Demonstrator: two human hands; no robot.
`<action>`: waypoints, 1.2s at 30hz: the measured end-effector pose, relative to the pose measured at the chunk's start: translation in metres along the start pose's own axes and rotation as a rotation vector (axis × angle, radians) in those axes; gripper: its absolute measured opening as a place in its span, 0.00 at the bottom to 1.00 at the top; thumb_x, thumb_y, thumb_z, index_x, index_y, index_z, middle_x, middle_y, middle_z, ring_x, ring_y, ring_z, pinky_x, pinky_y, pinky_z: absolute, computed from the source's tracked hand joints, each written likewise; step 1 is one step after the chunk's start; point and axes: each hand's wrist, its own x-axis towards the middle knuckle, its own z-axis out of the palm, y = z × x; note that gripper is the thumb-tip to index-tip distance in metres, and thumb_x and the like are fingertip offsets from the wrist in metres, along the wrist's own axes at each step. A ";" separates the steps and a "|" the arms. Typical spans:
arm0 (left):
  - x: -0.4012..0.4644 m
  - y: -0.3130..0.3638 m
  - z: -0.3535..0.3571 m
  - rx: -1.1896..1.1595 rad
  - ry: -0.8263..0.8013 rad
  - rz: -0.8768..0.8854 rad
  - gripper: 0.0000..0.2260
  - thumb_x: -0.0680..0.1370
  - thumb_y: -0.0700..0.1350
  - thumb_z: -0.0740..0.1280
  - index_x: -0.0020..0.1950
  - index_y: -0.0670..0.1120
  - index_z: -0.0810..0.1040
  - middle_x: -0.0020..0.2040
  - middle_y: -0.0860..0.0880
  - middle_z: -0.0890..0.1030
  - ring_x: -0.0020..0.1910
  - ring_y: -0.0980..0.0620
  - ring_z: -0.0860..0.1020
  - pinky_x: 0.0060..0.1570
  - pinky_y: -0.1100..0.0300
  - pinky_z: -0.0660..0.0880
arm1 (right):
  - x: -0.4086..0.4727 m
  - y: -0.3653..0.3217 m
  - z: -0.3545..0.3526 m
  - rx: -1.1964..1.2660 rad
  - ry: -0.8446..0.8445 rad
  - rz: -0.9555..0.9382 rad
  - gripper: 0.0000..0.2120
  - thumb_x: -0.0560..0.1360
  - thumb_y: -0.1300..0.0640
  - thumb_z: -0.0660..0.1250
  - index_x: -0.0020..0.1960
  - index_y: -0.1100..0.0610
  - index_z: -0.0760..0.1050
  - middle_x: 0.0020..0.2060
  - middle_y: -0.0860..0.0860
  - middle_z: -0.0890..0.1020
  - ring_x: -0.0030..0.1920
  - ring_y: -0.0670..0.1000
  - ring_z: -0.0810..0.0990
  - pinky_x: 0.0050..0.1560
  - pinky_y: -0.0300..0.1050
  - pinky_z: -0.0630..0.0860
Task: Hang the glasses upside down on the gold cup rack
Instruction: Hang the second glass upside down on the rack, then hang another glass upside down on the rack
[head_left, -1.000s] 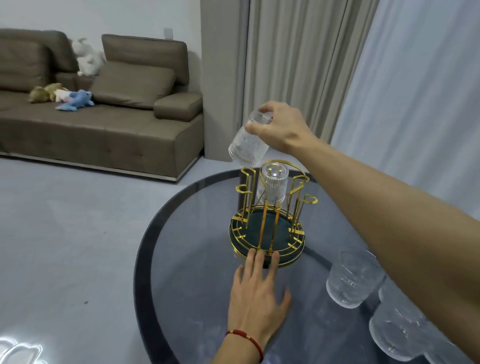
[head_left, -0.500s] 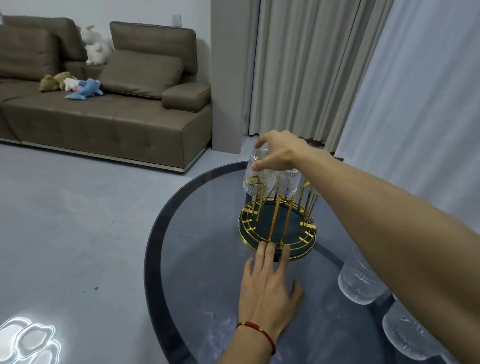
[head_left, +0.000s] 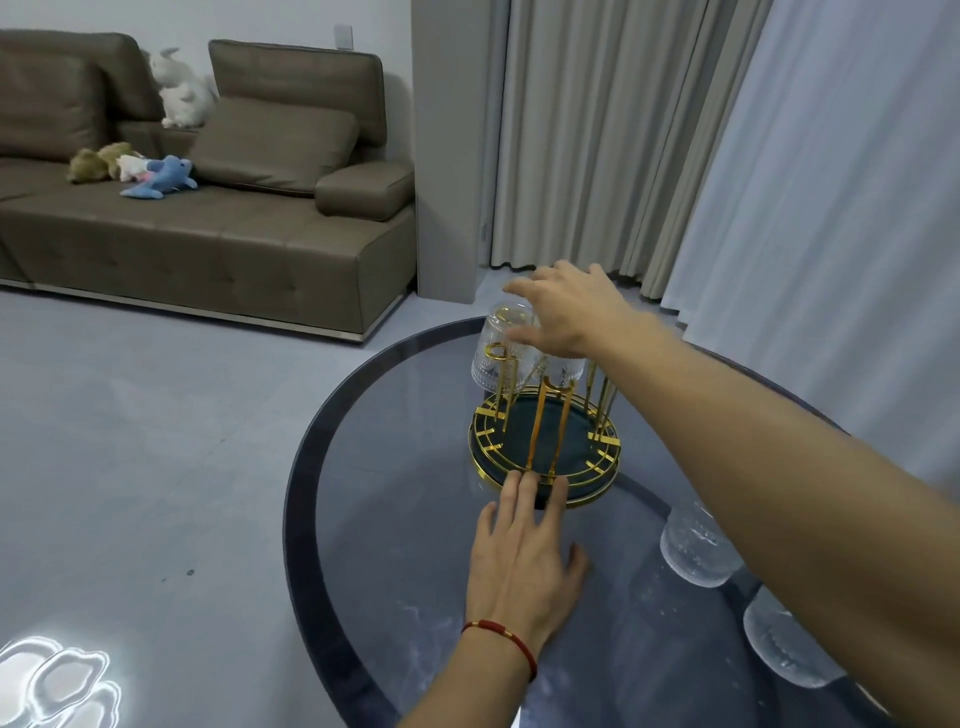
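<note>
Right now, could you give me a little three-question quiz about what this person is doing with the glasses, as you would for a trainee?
1. True or false: the left hand lies flat on the round glass table, fingertips at the base of the gold cup rack.
2. Multiple choice: the upside-down glass under the right hand is A) lying on the sofa, B) hung on a rack prong, C) standing on the floor.
3. Fill in: besides the rack, at least ___ glasses stand on the table near the right forearm.

Key: 1 true; 2 B; 3 two, the second one nearer the camera.
</note>
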 end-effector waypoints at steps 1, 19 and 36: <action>0.000 0.000 0.000 0.008 -0.007 -0.001 0.29 0.77 0.57 0.59 0.78 0.54 0.60 0.78 0.45 0.64 0.79 0.44 0.55 0.73 0.46 0.62 | -0.015 0.002 -0.001 0.049 0.085 0.011 0.29 0.80 0.38 0.62 0.78 0.48 0.67 0.72 0.54 0.76 0.72 0.57 0.71 0.69 0.61 0.67; -0.032 0.075 -0.034 -0.242 -0.086 0.085 0.31 0.79 0.50 0.66 0.80 0.47 0.60 0.82 0.44 0.56 0.80 0.47 0.52 0.77 0.48 0.57 | -0.362 0.030 0.033 0.431 0.527 0.720 0.22 0.70 0.54 0.66 0.62 0.57 0.80 0.62 0.55 0.79 0.65 0.59 0.74 0.68 0.57 0.68; -0.061 0.154 -0.054 -0.638 0.102 0.178 0.14 0.76 0.38 0.70 0.61 0.44 0.79 0.54 0.47 0.82 0.47 0.56 0.79 0.43 0.60 0.81 | -0.419 0.079 0.084 0.904 0.434 1.042 0.40 0.64 0.39 0.79 0.70 0.48 0.67 0.64 0.52 0.79 0.61 0.56 0.79 0.61 0.55 0.78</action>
